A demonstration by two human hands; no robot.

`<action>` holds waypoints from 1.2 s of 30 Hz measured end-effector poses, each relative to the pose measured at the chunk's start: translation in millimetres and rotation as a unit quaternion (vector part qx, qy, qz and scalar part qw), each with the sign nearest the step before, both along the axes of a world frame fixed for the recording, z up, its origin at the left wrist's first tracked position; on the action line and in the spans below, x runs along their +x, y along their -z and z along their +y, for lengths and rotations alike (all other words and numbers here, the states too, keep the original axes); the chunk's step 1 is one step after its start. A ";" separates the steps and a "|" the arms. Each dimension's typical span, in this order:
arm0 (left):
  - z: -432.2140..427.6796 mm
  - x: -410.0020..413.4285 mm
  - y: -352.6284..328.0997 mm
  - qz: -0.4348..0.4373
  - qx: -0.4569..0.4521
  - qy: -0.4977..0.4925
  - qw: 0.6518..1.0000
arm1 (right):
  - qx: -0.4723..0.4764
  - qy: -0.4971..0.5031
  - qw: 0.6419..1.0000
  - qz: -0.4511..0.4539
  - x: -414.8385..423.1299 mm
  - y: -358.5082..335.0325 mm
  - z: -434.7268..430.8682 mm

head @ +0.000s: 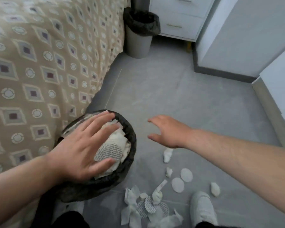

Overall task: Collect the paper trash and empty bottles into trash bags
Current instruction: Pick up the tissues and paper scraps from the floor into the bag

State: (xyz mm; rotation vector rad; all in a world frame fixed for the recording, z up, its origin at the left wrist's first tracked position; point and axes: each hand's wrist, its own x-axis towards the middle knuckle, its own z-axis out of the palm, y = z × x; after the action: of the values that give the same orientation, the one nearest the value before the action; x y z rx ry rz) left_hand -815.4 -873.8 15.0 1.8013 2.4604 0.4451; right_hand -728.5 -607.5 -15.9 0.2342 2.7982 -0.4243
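A bin lined with a black trash bag [130,142] stands beside the bed, filled to the rim with white crumpled paper [117,142]. My left hand [82,145] lies flat on top of that paper, fingers spread, holding nothing. To the right of the bin my right hand [168,130] hovers over the grey floor, fingers apart and empty. Loose paper trash [146,206] lies on the floor near my feet: crumpled tissues, round white pads [182,180] and printed discs. A crumpled tissue [167,154] lies just below my right hand. No bottle is visible.
A bed with a beige patterned cover [39,71] fills the left side. A second grey bin with a black liner [141,33] stands at the far end by a white drawer unit [179,17]. White cabinets [245,38] line the right. My white shoe [202,209] is at the bottom.
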 end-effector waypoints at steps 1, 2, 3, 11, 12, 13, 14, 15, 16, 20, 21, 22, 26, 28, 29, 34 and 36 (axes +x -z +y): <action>19.1 8.9 -7.5 0.009 -0.011 0.046 0.999 | 0.005 0.052 0.999 -0.014 16.0 7.8 21.1; 36.5 19.1 -8.9 0.018 -0.018 0.086 0.996 | 0.002 0.108 0.994 -0.029 33.9 17.7 42.5; 52.6 30.5 -4.9 0.021 -0.023 0.115 0.993 | -0.008 0.164 0.985 -0.052 52.7 30.8 63.5; 120.4 131.7 144.0 -0.064 -0.235 0.088 0.966 | -0.073 0.441 0.864 -0.232 217.4 171.0 155.7; 119.9 139.9 168.1 -0.106 -0.269 0.052 0.956 | -0.068 0.444 0.856 -0.256 228.1 187.6 154.7; 115.6 149.0 189.4 -0.143 -0.326 0.015 0.934 | -0.067 0.452 0.849 -0.266 235.0 199.8 149.5; 111.0 155.9 204.9 -0.182 -0.360 -0.021 0.915 | -0.072 0.471 0.841 -0.255 239.3 210.1 142.2; 107.1 157.0 219.4 -0.193 -0.374 -0.039 0.906 | -0.069 0.493 0.834 -0.238 239.6 217.8 132.8; 104.7 156.4 227.4 -0.174 -0.366 -0.028 0.914 | -0.054 0.503 0.837 -0.211 237.5 224.8 122.1; 89.0 163.1 260.4 -0.102 -0.414 0.050 0.903 | -0.066 0.320 0.935 -0.139 221.6 236.1 62.8; 84.7 166.1 265.0 -0.103 -0.418 0.049 0.902 | -0.082 0.222 0.961 -0.145 215.6 233.2 46.5; 81.0 169.6 270.3 -0.093 -0.409 0.042 0.907 | -0.087 0.135 0.973 -0.163 209.1 228.5 31.2; 71.5 179.3 289.0 -0.146 -0.346 -0.011 0.927 | -0.018 -0.087 0.989 -0.115 203.0 215.2 -8.6; 66.7 179.9 293.0 -0.140 -0.317 0.015 0.938 | 0.000 -0.179 0.979 -0.100 220.2 224.5 -21.1; 65.4 179.2 290.9 -0.115 -0.303 0.041 0.945 | 0.012 -0.215 0.973 -0.082 230.8 233.1 -26.5; 60.9 180.0 298.9 -0.048 -0.266 0.068 0.960 | 0.013 -0.252 0.967 0.010 257.1 270.2 -39.6; 62.0 177.8 300.7 -0.039 -0.255 0.074 0.963 | 0.034 -0.261 0.965 0.014 255.0 274.4 -40.1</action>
State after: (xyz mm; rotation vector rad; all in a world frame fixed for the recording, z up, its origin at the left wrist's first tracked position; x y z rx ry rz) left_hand -637.6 -811.8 -285.7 1.6830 2.1052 -0.1207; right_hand -473.5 -647.6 -290.3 -0.4911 2.7541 -0.2037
